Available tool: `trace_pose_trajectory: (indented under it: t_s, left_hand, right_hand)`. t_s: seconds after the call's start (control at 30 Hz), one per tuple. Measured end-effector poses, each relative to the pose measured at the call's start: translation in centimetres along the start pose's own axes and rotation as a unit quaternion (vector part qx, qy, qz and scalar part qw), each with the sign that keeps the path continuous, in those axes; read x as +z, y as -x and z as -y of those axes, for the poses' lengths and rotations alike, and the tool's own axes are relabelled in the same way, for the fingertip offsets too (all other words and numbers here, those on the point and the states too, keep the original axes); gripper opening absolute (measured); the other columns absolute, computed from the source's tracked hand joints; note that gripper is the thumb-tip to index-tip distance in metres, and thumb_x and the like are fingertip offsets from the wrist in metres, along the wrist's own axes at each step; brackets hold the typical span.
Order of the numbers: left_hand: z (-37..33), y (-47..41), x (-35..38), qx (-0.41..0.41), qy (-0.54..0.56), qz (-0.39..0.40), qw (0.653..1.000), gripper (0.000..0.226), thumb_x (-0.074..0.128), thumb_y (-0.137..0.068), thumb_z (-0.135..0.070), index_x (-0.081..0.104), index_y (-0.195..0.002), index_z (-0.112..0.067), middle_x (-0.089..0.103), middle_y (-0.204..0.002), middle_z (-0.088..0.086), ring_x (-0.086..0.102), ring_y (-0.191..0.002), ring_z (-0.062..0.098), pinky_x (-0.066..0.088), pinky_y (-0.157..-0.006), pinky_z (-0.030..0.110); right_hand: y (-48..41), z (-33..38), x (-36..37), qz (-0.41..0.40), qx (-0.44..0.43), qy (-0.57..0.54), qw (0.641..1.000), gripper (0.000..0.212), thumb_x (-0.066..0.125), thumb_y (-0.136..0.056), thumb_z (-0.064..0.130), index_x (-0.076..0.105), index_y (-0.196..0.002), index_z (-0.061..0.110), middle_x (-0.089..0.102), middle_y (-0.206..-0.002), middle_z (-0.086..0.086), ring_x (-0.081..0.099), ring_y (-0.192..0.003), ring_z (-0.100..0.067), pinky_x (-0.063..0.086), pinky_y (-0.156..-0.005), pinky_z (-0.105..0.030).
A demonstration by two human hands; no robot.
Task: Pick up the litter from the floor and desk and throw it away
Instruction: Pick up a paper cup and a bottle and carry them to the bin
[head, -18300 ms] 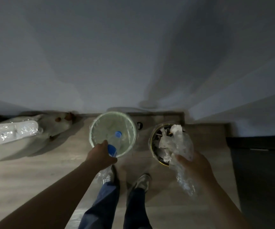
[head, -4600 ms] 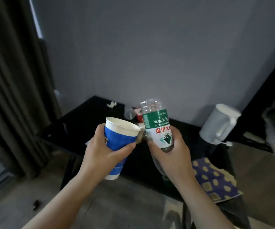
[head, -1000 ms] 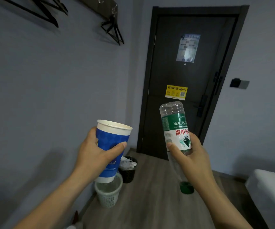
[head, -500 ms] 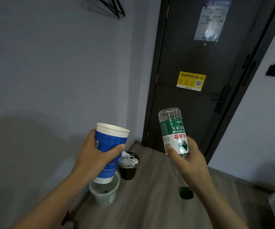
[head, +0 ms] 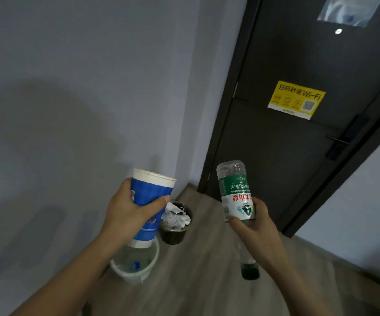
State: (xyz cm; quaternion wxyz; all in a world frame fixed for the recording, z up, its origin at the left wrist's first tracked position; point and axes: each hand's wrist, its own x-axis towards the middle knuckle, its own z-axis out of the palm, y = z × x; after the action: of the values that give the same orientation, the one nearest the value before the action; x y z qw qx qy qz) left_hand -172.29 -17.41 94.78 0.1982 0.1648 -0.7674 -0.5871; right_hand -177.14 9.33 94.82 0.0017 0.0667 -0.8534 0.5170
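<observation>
We hold a tall blue paper cup with a white rim upright in our left hand, fingers wrapped round its side and thumb pressed across the front. Our right hand clasps a clear plastic water bottle with a green label upside down (its green cap points at the floor). Both are raised in front of us, apart from each other. Below the cup a pale round plastic wastebasket stands on the grey wood-look floor against the grey wall. Just beyond it sits a small black bin stuffed with white crumpled paper, near the dark door.
</observation>
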Motion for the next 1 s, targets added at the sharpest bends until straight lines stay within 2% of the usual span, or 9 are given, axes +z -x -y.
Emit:
trace_pose_trajectory:
  t_s: [0.13,0.2,0.37,0.53,0.67,0.77,0.83,0.9,1.0]
  left_hand:
    - [2.2,-5.3,1.2,-0.023,-0.018,0.001,1.000,0.045,0.085,-0.062,-0.036,0.052,-0.091,-0.033,0.067,-0.077,-0.010,0.065,-0.065,-0.001,0.045,-0.046,0.012]
    - [3.3,-7.3,1.8,-0.040,-0.023,-0.003,0.999,0.045,0.085,-0.063,-0.035,0.051,-0.092,-0.032,0.066,-0.078,-0.009,0.064,-0.065,-0.004,0.044,-0.044,0.009]
    - [6.1,-11.7,3.0,-0.091,-0.040,-0.009,0.995,0.044,0.083,-0.067,-0.036,0.046,-0.091,-0.034,0.064,-0.083,-0.009,0.063,-0.065,-0.009,0.044,-0.043,0.009]
    - [9.3,-15.9,4.0,-0.143,-0.091,-0.045,0.985,0.043,0.080,-0.072,-0.037,0.041,-0.089,-0.035,0.061,-0.084,-0.010,0.063,-0.062,-0.001,0.042,-0.047,0.010]
    - [11.6,-18.2,5.5,-0.212,-0.125,-0.073,0.966,0.050,0.080,-0.071,-0.040,0.043,-0.102,-0.027,0.060,-0.089,-0.008,0.060,-0.072,0.005,0.043,-0.056,0.020]
    - [13.3,-19.5,6.3,-0.271,-0.161,-0.086,0.945,0.056,0.079,-0.070,-0.044,0.044,-0.108,-0.022,0.060,-0.098,-0.003,0.058,-0.081,0.014,0.043,-0.068,0.030]
    - [14.6,-19.8,6.5,-0.299,-0.174,-0.107,0.932,0.062,0.078,-0.070,-0.048,0.046,-0.115,-0.019,0.060,-0.102,0.000,0.057,-0.083,0.019,0.042,-0.069,0.030]
    - [16.2,-19.8,6.5,-0.329,-0.175,-0.125,0.919,0.068,0.076,-0.071,-0.051,0.046,-0.122,-0.018,0.061,-0.108,0.003,0.058,-0.086,0.022,0.044,-0.070,0.032]
    - [19.0,-19.0,6.6,-0.393,-0.158,-0.147,0.894,0.081,0.074,-0.070,-0.057,0.041,-0.133,-0.020,0.059,-0.117,0.004,0.056,-0.088,0.022,0.045,-0.071,0.032]
  right_hand:
    - [-5.7,-0.6,2.2,0.017,0.015,0.022,0.999,0.052,0.073,-0.080,0.028,0.039,-0.120,0.035,0.062,-0.096,0.017,0.060,-0.076,0.014,0.043,-0.049,-0.004]
    - [-8.1,-1.0,3.3,0.026,0.030,0.022,0.999,0.052,0.073,-0.080,0.033,0.039,-0.120,0.036,0.061,-0.099,0.017,0.063,-0.076,0.007,0.042,-0.048,-0.004]
    - [-14.3,-2.2,6.0,0.076,0.057,0.032,0.995,0.048,0.073,-0.080,0.039,0.043,-0.118,0.036,0.062,-0.097,0.013,0.063,-0.080,-0.002,0.044,-0.052,-0.013]
    - [-21.7,-4.5,9.5,0.149,0.053,0.017,0.987,0.041,0.073,-0.078,0.041,0.049,-0.112,0.040,0.065,-0.099,0.013,0.066,-0.084,-0.006,0.057,-0.070,-0.031]
    - [-28.0,-6.4,12.4,0.212,0.069,0.030,0.974,0.026,0.070,-0.077,0.051,0.050,-0.095,0.046,0.064,-0.090,0.017,0.064,-0.076,-0.001,0.048,-0.059,-0.019]
    - [-32.0,-7.6,14.7,0.269,0.079,0.038,0.959,0.034,0.072,-0.075,0.049,0.054,-0.102,0.039,0.067,-0.090,0.013,0.066,-0.074,-0.001,0.050,-0.057,-0.016]
    - [-34.0,-8.3,16.4,0.302,0.082,0.039,0.949,0.037,0.074,-0.076,0.043,0.054,-0.107,0.036,0.066,-0.095,0.012,0.066,-0.074,0.001,0.047,-0.052,-0.010]
    - [-35.2,-9.1,18.3,0.338,0.091,0.054,0.935,0.037,0.073,-0.078,0.040,0.054,-0.109,0.034,0.065,-0.097,0.011,0.063,-0.077,0.001,0.045,-0.052,-0.011]
    - [-35.9,-10.9,21.0,0.394,0.116,0.075,0.909,0.037,0.074,-0.078,0.036,0.055,-0.110,0.034,0.063,-0.089,0.017,0.061,-0.070,0.007,0.041,-0.046,-0.006]
